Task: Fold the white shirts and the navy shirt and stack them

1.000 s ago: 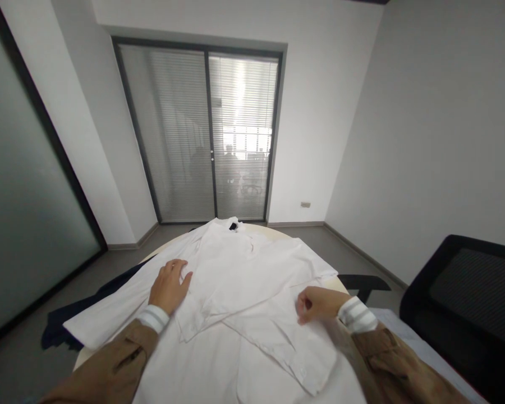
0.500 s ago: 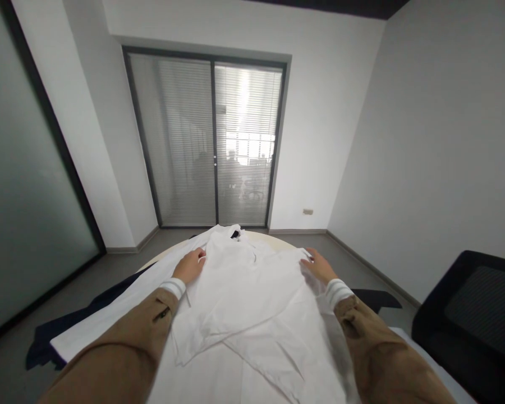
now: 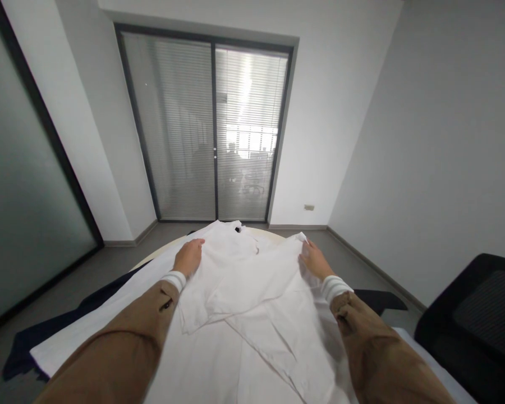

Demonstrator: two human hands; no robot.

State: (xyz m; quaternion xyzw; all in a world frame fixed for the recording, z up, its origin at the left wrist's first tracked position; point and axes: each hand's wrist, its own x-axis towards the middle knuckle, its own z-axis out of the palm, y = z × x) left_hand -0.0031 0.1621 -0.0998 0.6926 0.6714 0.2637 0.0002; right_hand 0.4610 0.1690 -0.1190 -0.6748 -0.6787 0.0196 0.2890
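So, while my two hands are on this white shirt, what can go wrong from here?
The white shirt has folds running across its middle; they could set as creases if not smoothed. The right hand has its side raised, while the left hand's grip is unclear, so an uneven pull might skew it. At left, white fabric and the navy cloth reach past the table rim and may drag or slide off.

Plain white across the garment (image 3: 256, 275) — navy on the cloth (image 3: 27, 342), cream on the worktop (image 3: 151, 258), brown on the sleeves (image 3: 122, 342) — black on the chair (image 3: 450, 303).
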